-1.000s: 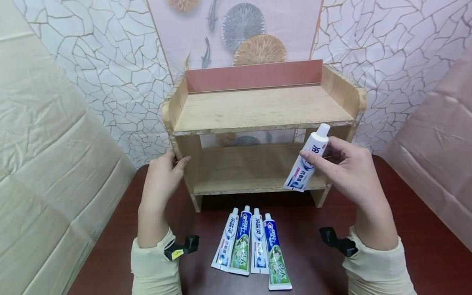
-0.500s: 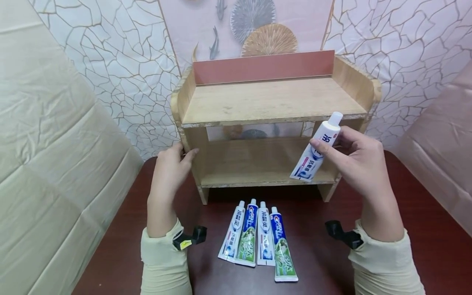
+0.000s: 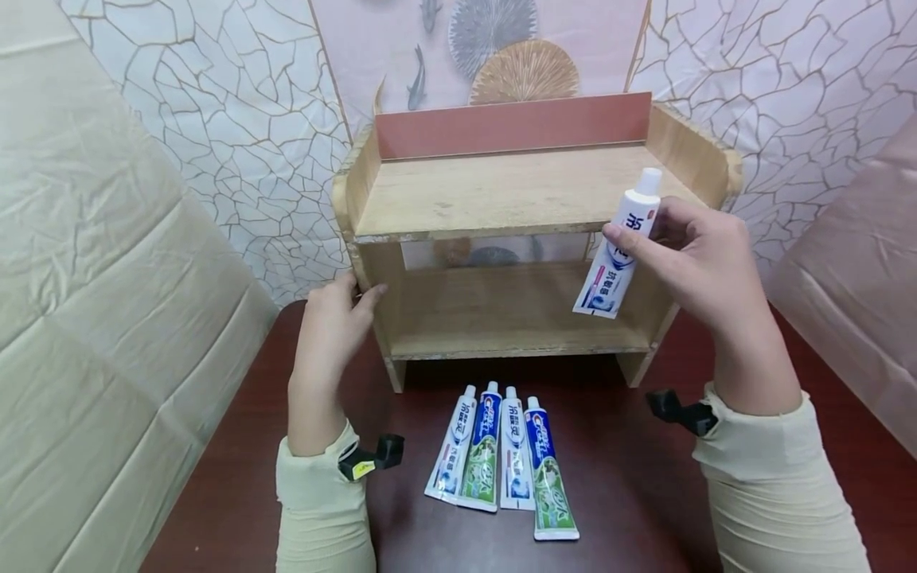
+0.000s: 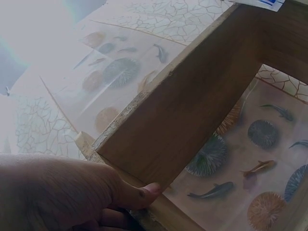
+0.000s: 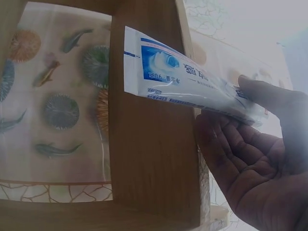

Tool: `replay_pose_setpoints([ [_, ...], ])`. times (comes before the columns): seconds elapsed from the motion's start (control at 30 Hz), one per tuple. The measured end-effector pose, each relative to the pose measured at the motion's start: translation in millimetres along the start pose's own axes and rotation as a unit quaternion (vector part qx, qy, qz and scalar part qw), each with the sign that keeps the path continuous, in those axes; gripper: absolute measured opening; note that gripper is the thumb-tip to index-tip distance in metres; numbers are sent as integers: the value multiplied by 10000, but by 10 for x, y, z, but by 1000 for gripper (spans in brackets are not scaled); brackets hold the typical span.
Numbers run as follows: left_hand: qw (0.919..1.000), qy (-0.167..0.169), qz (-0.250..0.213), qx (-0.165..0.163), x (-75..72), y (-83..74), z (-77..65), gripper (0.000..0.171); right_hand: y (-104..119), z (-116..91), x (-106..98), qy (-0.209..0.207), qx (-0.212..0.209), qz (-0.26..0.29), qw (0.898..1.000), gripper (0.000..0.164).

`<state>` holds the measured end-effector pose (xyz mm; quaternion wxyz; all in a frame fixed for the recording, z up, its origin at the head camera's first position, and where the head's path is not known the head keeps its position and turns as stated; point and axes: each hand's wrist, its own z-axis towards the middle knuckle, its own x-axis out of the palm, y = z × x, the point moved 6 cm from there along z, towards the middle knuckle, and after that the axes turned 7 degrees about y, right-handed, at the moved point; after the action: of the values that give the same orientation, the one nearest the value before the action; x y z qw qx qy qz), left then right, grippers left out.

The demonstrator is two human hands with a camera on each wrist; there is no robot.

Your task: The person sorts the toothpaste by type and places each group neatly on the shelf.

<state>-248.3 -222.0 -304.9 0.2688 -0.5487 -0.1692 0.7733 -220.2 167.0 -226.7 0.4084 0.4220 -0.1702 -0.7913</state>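
Toward three o'clock of the head view, the right hand [image 3: 705,263] pinches a white plastic toothpaste tube with blue lettering [image 3: 620,253] between thumb and fingers, its cap pointing to one o'clock and its flat end to seven. This tube is off the table, before the right part of a pale two-tier wooden shelf with a pink back strip [image 3: 494,195]. Toward nine o'clock, the left hand [image 3: 333,322] grasps the shelf's left side panel, thumb lying toward the compartment. At six o'clock, on a glossy reddish-brown table [image 3: 616,485], four more tubes lie side by side with caps toward twelve: from left to right, a slanted white tube [image 3: 454,447], a blue-and-green tube [image 3: 484,450], a second white tube [image 3: 515,458] and a second blue-and-green tube [image 3: 548,471]. At twelve o'clock hangs a pale pink panel printed with fish and fan-like discs [image 3: 494,36], behind the shelf
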Motion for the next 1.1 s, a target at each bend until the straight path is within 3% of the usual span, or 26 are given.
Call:
replay_pose_setpoints([
  [0.47,9999,69,74,21,-7,-23,2,28,162,391,-76,212,24,184,9996,26],
  [0.83,10000,63,67,-5,-8,-19,-9,28,195,581,-19,706,474,282,9960,32],
  [1.1,9999,52,78,-47,-8,-23,-6,28,74,773,45,1104,747,1516,9794,25],
])
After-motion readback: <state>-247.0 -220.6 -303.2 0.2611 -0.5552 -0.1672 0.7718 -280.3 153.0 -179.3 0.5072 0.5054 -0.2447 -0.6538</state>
